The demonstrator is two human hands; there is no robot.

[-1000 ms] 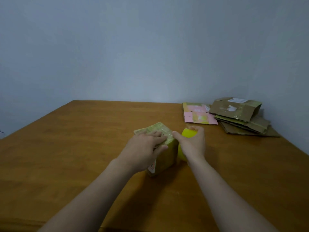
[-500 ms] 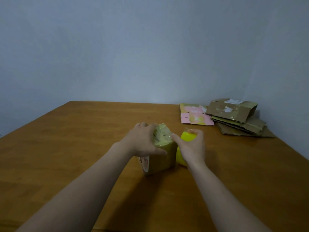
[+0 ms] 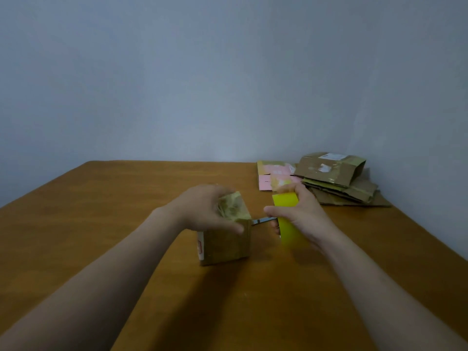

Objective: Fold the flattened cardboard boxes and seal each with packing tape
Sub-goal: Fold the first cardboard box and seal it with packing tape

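right hand (image 3: 301, 216), gripping tape roll (image 3: 285, 200), pulled out to 3 o'clock of box (image 3: 225, 245); strip (image 3: 263, 220) now spans gap. left hand (image 3: 205, 211) clamps box top. Probably tearing next.

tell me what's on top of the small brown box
The left hand grips the top of the box; wrinkled shiny tape shows beside it. Whatever lies under the palm is covered.

Dim, flat light is coming from above and ahead, leaving the wall (image 3: 228, 84) grey-blue. Soft dark shadows are pooling on the table (image 3: 101, 224) beneath the arms (image 3: 121, 279). Detail is smearing; the left hand (image 3: 205, 211) is blurring slightly, and the table's edges are bowing.
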